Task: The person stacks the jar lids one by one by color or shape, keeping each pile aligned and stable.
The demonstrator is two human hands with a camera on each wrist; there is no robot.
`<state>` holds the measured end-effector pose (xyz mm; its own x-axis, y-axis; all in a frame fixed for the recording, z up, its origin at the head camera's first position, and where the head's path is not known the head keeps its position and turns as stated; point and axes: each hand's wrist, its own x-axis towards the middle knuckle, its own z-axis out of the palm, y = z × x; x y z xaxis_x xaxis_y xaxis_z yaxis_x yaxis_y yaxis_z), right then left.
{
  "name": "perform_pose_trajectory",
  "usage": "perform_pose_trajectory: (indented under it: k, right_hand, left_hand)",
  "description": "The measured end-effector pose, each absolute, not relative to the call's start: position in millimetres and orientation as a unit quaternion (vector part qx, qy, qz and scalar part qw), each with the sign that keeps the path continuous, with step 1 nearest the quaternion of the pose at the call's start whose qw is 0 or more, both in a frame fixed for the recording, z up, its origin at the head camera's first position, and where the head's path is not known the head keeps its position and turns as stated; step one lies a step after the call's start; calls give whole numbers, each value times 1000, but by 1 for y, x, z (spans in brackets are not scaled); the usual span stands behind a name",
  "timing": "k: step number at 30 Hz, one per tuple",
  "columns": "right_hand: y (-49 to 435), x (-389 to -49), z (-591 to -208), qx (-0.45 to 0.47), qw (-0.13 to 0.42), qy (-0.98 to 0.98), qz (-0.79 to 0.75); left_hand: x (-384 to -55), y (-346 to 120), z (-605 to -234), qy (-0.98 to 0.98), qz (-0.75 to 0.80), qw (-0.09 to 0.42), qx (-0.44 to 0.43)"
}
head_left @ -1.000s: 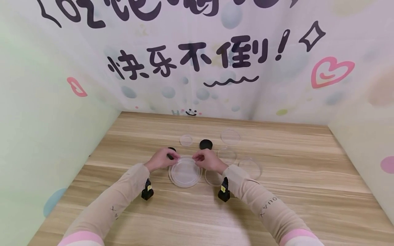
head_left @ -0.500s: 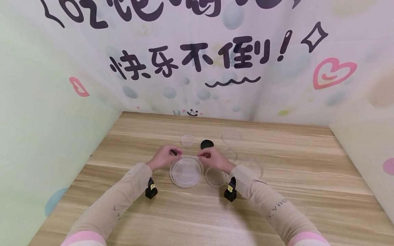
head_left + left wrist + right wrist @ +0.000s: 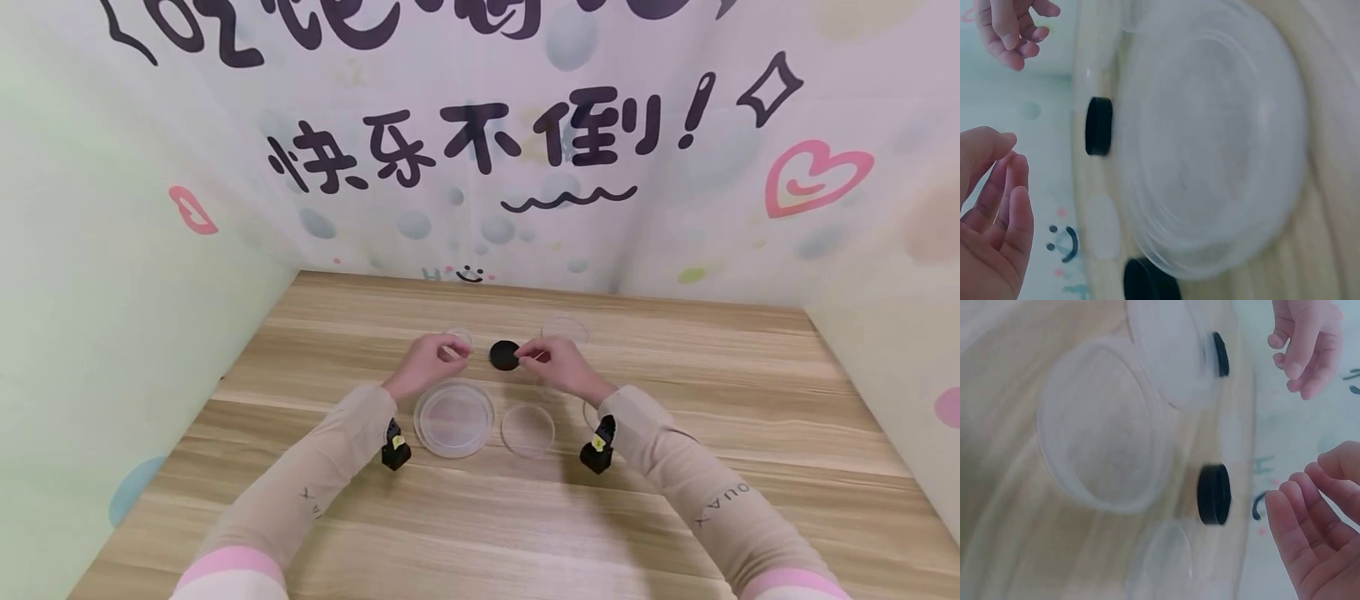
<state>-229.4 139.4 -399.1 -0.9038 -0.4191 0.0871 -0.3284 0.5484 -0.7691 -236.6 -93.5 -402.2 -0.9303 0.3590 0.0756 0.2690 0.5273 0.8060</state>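
Observation:
My left hand (image 3: 431, 363) hovers past the far left edge of a stack of clear round plastic lids (image 3: 453, 419). Its thumb and index tips meet with nothing visible between them in the left wrist view. My right hand (image 3: 562, 365) is up beside a black round cap (image 3: 504, 355), fingers loosely bent and holding nothing. The right wrist view shows a gap between that hand and the cap. A second black cap (image 3: 1147, 281) appears in the left wrist view; my left hand hides it in the head view. A smaller clear lid (image 3: 528, 431) lies right of the stack.
A small clear disc (image 3: 460, 337) lies behind my left hand, partly covered. Another clear disc (image 3: 565, 330) is farther back, and more lie partly hidden under my right hand and sleeve. The wooden table (image 3: 480, 533) meets a printed cloth (image 3: 420, 225) at the back.
Both hands have left the far rim of the lid stack, moving forward and to the right. The stack stays put. The single lid to its right is now uncovered.

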Motion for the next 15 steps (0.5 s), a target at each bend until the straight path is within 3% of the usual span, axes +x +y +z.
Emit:
perform_pose_trajectory:
  k: [15]
  right_hand:
    - [184,-238,-380,-165,28,885,-434]
  left_hand:
    - [-249,-40,-389,859,479,37,176]
